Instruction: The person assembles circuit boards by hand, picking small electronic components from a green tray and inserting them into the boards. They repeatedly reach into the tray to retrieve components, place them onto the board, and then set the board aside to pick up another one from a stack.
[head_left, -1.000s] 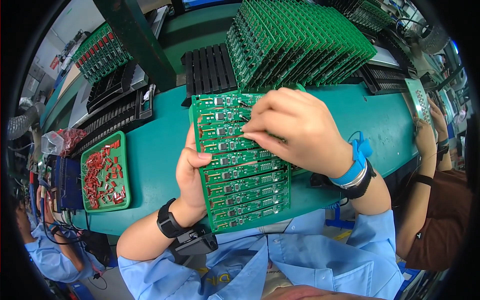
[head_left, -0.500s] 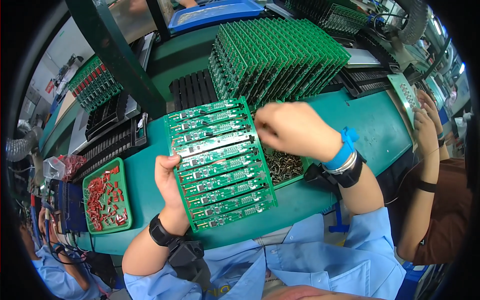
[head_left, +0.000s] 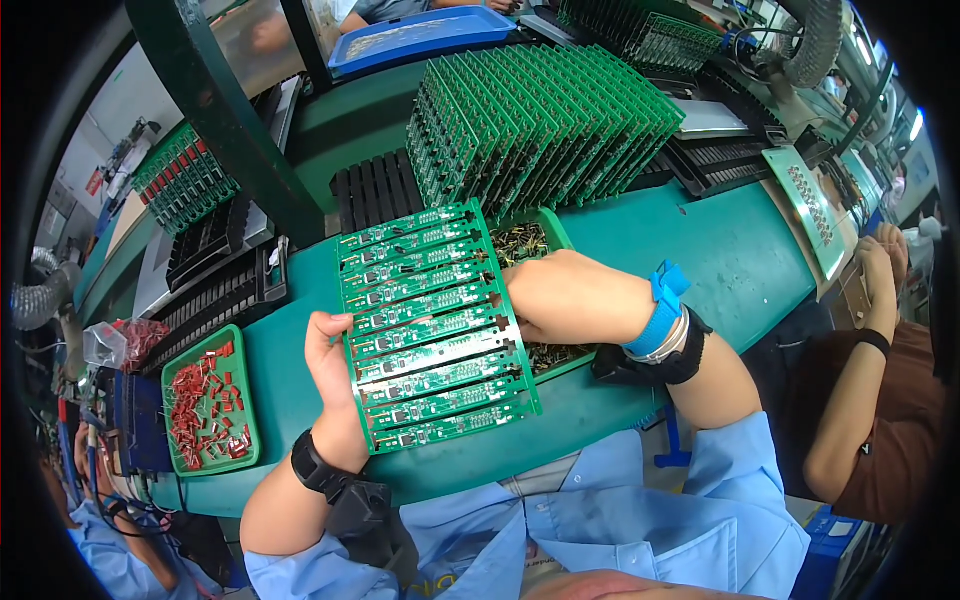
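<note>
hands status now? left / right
Left hand: closed on the left edge of the green circuit board panel.
Right hand: fingers hidden behind the panel, over the green tray; grip cannot be told.

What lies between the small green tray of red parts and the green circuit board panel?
In the head view: bare teal tabletop and the left hand gripping the panel; tray at left.

A green tray [head_left: 213,408] of red parts is sitting at my left, racked circuit boards [head_left: 545,120] standing far behind.

Green boards on a teal surface [head_left: 720,250]

The circuit panel [head_left: 430,325] is green with white strips; red parts fill a green tray [head_left: 210,405]; the wristband [head_left: 662,308] is blue.
</note>
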